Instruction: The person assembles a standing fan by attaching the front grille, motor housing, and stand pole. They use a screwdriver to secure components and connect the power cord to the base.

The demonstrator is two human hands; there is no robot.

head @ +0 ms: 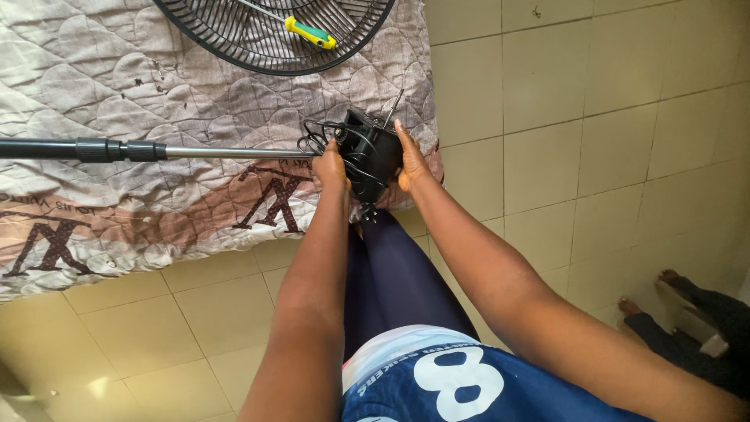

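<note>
A black fan motor housing [370,152] with loose black wires sits at the edge of a quilted mattress. My left hand [331,166] grips its left side and my right hand [409,160] grips its right side. A thin metal shaft sticks up from the housing. A long pole [156,150], black on the left and silver near the housing, runs left from it across the mattress.
A black wire fan grille [234,39] lies at the top of the mattress [117,94] with a yellow and green screwdriver [310,33] on it. Cream floor tiles [586,117] surround me. Another person's feet [648,293] show at lower right.
</note>
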